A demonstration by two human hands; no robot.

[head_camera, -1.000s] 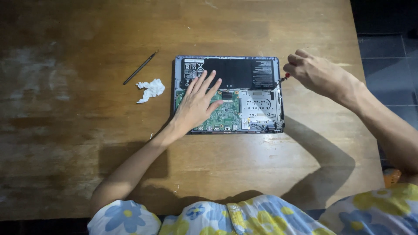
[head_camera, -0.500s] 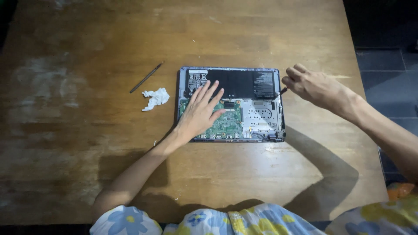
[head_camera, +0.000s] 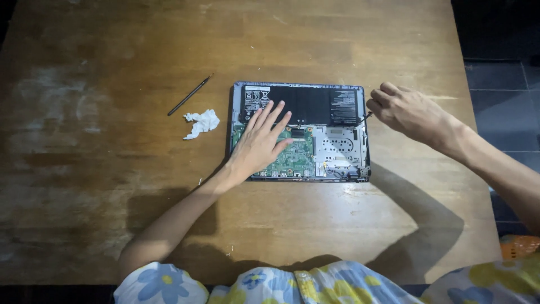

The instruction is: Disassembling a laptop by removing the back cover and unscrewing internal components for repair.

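1. Head view counts one opened laptop (head_camera: 301, 135), one thin dark tool (head_camera: 189, 95), one crumpled white tissue (head_camera: 201, 123), one wooden table (head_camera: 112, 169) and two hands.
2. At centre frame, slightly right, the laptop lies bottom-up with its cover off: a black battery across its upper half, a green circuit board lower left, a silvery metal plate lower right.
3. Pressed flat on the green board, the left hand (head_camera: 260, 145) has its fingers spread and reaching up onto the battery; it grips nothing.
4. At the laptop's upper right edge, the right hand (head_camera: 406, 111) is curled around a small screwdriver (head_camera: 367, 117), whose tip touches that edge.
5. Tool and tissue lie left of the laptop, near each other, untouched.
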